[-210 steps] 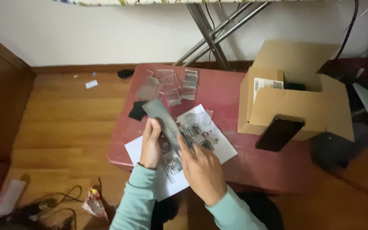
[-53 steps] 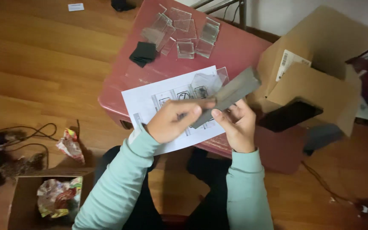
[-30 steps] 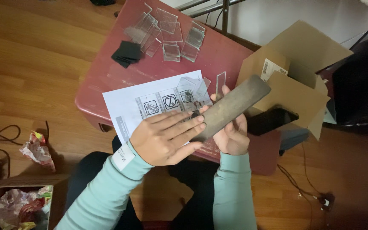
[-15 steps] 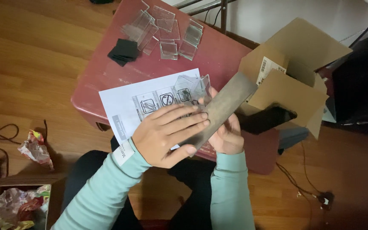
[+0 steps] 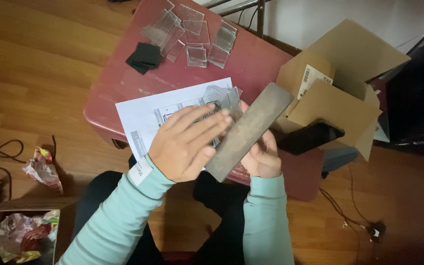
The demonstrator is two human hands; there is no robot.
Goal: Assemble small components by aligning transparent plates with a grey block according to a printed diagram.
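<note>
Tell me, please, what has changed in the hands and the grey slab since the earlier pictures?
The left hand moved from gripping the long grey rectangular slab to lying flat, fingers spread, against its edge. The right hand still holds it from beneath, tilted the same way. The clear glass squares and open cardboard box stayed put.

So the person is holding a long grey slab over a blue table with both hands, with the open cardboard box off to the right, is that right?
Not quite: the table is dark red, not blue, as the head view shows. The rest stands. The left hand lies flat across the long grey slab, the right hand supports it from beneath, and the open cardboard box sits to the right.
</note>
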